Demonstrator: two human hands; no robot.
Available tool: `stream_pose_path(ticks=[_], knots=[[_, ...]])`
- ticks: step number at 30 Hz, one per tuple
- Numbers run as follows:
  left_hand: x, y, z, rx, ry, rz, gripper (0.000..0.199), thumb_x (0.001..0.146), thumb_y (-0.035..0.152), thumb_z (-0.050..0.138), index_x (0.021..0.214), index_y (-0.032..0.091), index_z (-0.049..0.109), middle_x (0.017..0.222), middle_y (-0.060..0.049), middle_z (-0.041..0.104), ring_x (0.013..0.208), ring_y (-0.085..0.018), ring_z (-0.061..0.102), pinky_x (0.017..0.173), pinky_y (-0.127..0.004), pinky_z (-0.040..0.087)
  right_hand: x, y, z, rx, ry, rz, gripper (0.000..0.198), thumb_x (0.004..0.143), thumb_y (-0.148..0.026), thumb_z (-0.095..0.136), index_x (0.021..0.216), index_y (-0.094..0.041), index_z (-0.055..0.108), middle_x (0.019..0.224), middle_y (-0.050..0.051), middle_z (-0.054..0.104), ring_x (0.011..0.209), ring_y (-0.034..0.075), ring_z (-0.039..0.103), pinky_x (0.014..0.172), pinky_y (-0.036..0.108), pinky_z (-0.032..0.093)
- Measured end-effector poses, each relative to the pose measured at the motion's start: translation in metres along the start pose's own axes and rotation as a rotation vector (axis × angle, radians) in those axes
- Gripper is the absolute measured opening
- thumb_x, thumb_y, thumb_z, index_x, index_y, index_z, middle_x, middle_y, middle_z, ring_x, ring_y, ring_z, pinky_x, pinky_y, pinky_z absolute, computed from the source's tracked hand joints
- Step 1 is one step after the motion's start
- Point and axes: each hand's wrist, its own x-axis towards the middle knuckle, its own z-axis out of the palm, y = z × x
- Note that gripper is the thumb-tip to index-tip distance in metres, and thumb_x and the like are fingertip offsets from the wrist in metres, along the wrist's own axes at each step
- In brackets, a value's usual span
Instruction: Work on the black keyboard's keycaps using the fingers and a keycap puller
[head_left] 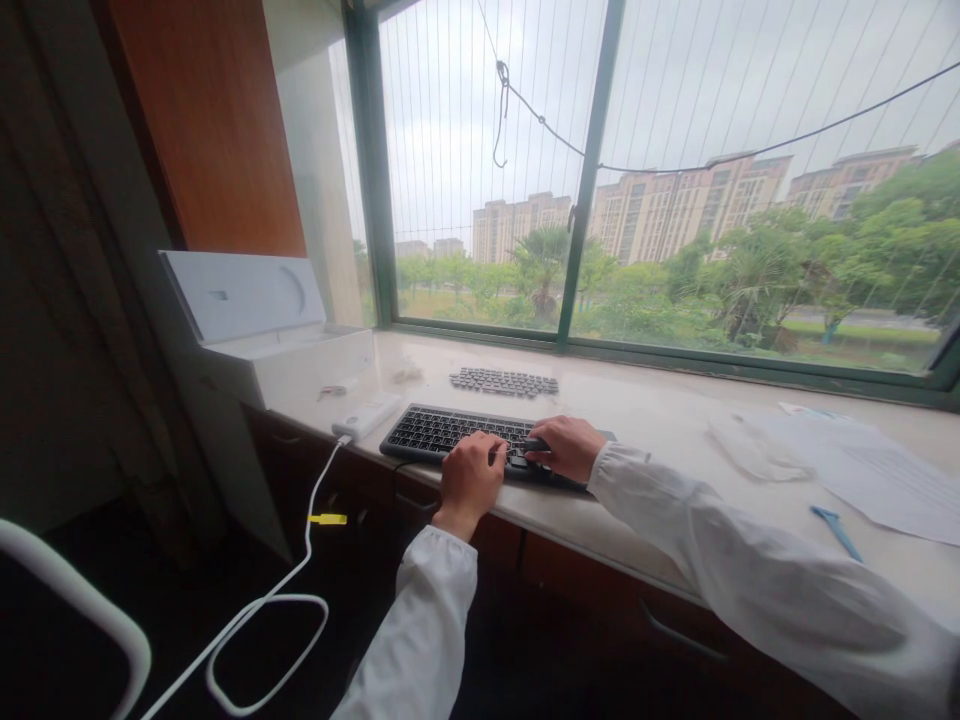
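Holds a dark-handled tool [535, 444] in the nearly closed right hand [571, 448], over the black keyboard [427, 430] near the countertop's [645, 400] front edge. Rests the left hand [472, 474] at seven o'clock on the keyboard, with fingers half-curled; cannot tell whether gripping anything. Has loose keycaps [504, 382] at twelve o'clock from the keyboard, an open white box [315, 362] at ten.

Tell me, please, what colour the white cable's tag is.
The tag is yellow, seen best in the head view.
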Motion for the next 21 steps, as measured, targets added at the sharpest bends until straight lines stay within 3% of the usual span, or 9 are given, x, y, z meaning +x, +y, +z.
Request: stream_pose_path(ticks=[4, 9, 14, 21], knots=[[0.000, 0.001, -0.001, 0.000, -0.017, -0.015, 0.027, 0.092, 0.038, 0.043, 0.092, 0.025, 0.067, 0.096, -0.003, 0.065, 0.090, -0.016, 0.056, 0.078, -0.026, 0.040, 0.001, 0.000, 0.000, -0.016, 0.012, -0.013, 0.029, 0.086, -0.045, 0.048, 0.085, -0.021, 0.065, 0.095, 0.006, 0.067, 0.087, 0.022, 0.063, 0.064, 0.027, 0.039], [0.001, -0.001, 0.001, 0.004, -0.007, -0.004, 0.025, 0.091, 0.037, 0.044, 0.092, 0.027, 0.066, 0.094, -0.001, 0.065, 0.089, -0.016, 0.056, 0.077, -0.026, 0.039, -0.002, -0.005, 0.001, -0.028, 0.037, -0.018, 0.018, 0.084, -0.031, 0.049, 0.091, -0.021, 0.062, 0.099, 0.007, 0.066, 0.086, 0.022, 0.063, 0.064, 0.027, 0.040], [0.001, -0.003, 0.003, 0.012, -0.005, 0.006, 0.025, 0.092, 0.037, 0.044, 0.092, 0.026, 0.066, 0.094, -0.001, 0.065, 0.089, -0.016, 0.056, 0.076, -0.026, 0.039, -0.006, -0.009, 0.006, -0.015, 0.078, -0.032, 0.021, 0.081, -0.024, 0.048, 0.099, -0.018, 0.058, 0.101, 0.009, 0.063, 0.085, 0.023, 0.063, 0.062, 0.028, 0.041], [0.001, -0.001, 0.001, 0.009, -0.010, -0.005, 0.026, 0.092, 0.037, 0.043, 0.093, 0.027, 0.067, 0.096, -0.001, 0.065, 0.090, -0.015, 0.056, 0.077, -0.025, 0.040, -0.005, -0.004, 0.014, 0.058, 0.074, -0.041, 0.023, 0.085, -0.027, 0.047, 0.104, -0.017, 0.056, 0.104, 0.011, 0.062, 0.090, 0.022, 0.062, 0.067, 0.028, 0.041]])
